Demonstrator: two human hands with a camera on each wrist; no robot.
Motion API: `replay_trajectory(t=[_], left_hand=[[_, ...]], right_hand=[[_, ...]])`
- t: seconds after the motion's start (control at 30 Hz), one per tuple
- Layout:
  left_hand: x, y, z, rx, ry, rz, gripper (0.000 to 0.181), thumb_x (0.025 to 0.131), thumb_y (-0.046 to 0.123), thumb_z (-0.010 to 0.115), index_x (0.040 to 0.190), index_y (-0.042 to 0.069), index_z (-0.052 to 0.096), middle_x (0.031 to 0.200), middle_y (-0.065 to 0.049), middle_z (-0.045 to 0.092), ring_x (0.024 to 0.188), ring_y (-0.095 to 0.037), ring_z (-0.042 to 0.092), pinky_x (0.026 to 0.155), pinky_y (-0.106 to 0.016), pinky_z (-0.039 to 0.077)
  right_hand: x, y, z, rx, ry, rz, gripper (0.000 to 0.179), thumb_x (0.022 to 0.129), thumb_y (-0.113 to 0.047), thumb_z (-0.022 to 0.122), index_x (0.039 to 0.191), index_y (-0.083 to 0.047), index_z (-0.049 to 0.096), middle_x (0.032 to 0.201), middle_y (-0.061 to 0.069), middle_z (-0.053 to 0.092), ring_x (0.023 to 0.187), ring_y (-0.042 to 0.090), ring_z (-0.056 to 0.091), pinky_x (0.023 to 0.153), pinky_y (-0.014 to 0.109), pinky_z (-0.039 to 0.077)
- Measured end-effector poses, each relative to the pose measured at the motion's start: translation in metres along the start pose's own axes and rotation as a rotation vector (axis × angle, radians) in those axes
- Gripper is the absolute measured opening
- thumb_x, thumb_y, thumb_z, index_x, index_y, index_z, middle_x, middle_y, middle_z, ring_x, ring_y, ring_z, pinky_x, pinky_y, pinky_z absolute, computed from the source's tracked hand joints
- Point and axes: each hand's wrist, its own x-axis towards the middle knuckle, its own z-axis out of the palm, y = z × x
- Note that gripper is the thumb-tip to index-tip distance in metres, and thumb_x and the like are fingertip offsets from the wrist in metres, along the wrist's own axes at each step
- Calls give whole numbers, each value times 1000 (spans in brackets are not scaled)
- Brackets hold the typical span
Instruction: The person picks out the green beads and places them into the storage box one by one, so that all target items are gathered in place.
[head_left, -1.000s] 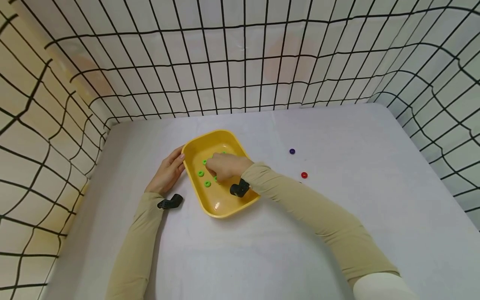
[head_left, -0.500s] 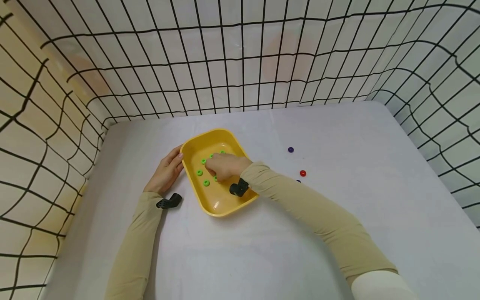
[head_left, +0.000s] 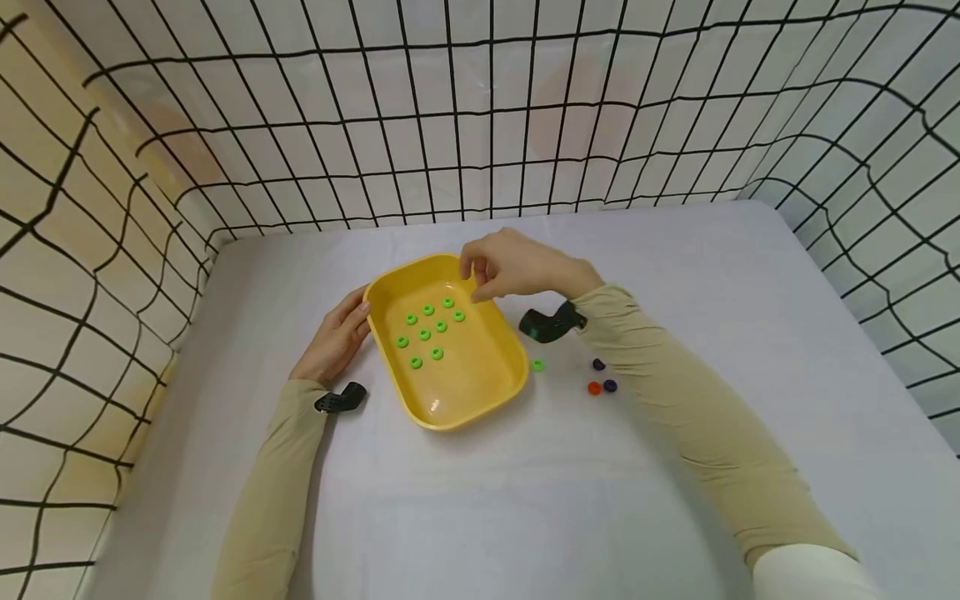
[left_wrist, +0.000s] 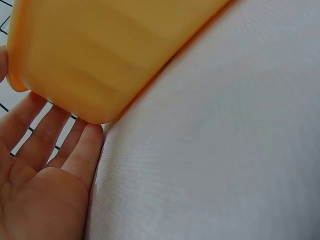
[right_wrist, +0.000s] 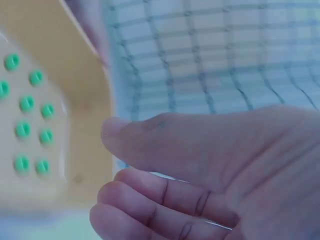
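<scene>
My left hand [head_left: 333, 342] holds the yellow tray [head_left: 480, 392] at its left side. In the left wrist view the fingers [left_wrist: 75, 145] lie against the tray's outer wall, with the thumb at the rim. Several small green beads [head_left: 424, 334] with centre holes lie spread in loose rows on the tray floor. My right hand [head_left: 517, 265] hovers over the tray's right upper rim, its fingers loosely curled. Between its thumb [right_wrist: 150, 140] and fingers, the right wrist view shows nothing held.
One green bead [head_left: 537, 365] lies on the white tabletop [head_left: 487, 500] just right of the tray. Farther right, beside the right sleeve, are an orange-red bead [head_left: 595, 388] and two dark purple beads [head_left: 611, 386]. Black wire mesh [head_left: 487, 117] surrounds the table's back and sides.
My right hand has lifted out of the tray and moved up and right to its rim, uncovering the green beads. The left hand and tray stay put.
</scene>
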Motion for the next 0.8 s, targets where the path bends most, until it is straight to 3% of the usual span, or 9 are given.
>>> replay_trajectory(t=[0.13,0.33,0.57,0.8], left_hand=[[2,2,0,4,-1,-8,58,106,26,46,154,0,25,157,-18,28,133,-18,42,110,-21,42],[2,2,1,-12,14,-7,58,107,23,45,154,-2,23,156,-19,28,131,-15,43,106,-17,44],[0,3,1,-9,29,-20,61,106,26,46,155,-2,22,157,-18,27,131,-13,44,107,-17,43],[0,3,4,-7,27,-24,60,106,25,45,155,-2,22,157,-18,28,131,-13,44,107,-17,43]], right_hand=[[-44,30,-4,124,116,80,21,87,-12,76,104,-4,66,84,7,63,71,20,59,62,26,55],[-88,73,35,257,136,143,22,86,-11,76,103,-2,66,81,5,64,68,18,58,55,22,51],[-105,92,75,328,189,140,22,83,-13,80,99,-3,69,79,1,64,72,17,58,62,21,51],[-106,98,95,345,184,131,22,82,-13,81,98,-6,69,79,-1,64,71,16,57,62,20,51]])
